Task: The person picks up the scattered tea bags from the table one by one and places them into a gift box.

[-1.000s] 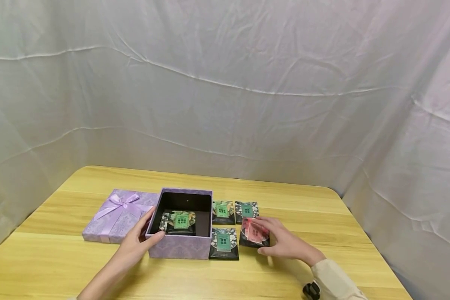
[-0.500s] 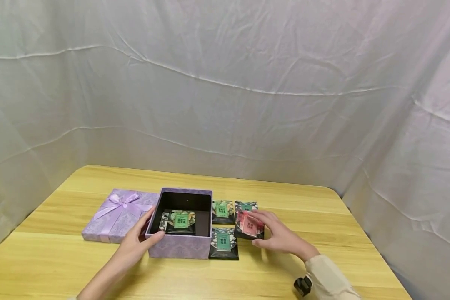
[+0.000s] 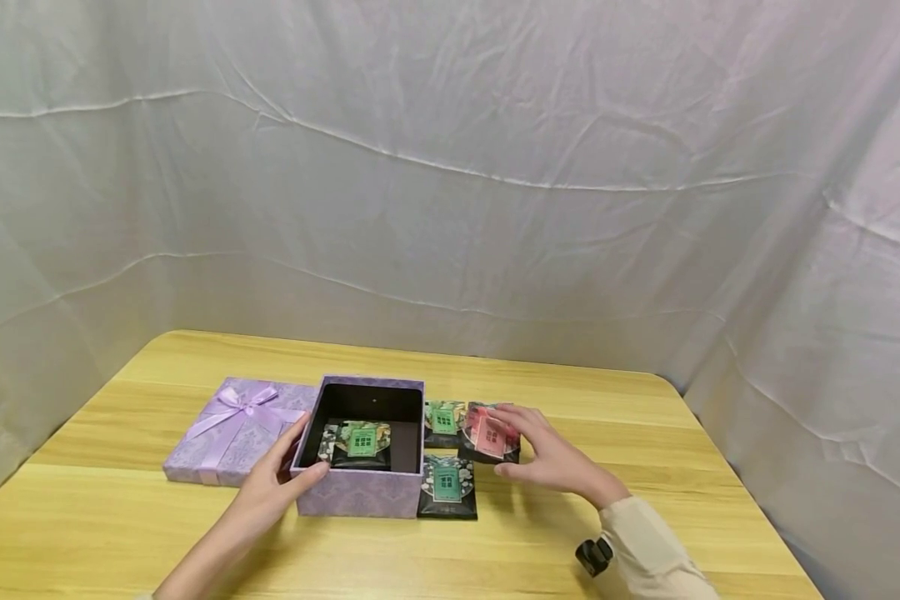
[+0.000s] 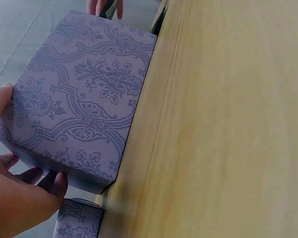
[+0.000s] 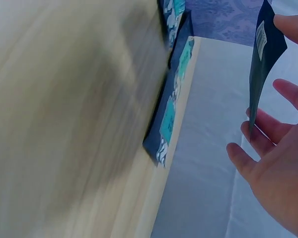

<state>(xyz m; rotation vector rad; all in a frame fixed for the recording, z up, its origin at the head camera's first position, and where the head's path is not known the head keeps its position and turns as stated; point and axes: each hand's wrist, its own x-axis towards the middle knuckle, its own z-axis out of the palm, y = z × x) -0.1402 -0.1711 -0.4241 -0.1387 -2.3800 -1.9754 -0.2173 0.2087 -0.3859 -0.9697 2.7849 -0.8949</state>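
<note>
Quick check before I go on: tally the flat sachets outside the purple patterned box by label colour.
Pink-labelled flat black sachet, in the right hand: 1
Light-green-labelled flat black sachet, on the table: 1
Teal-labelled flat black sachets, on the table, the near one and the far one, mostly hidden in the head view: 2
Total: 4

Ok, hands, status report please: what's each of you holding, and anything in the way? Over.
Left hand gripping purple box. Right hand holding red-labelled packet, in the air. Green-labelled packet lying between it and box.
</note>
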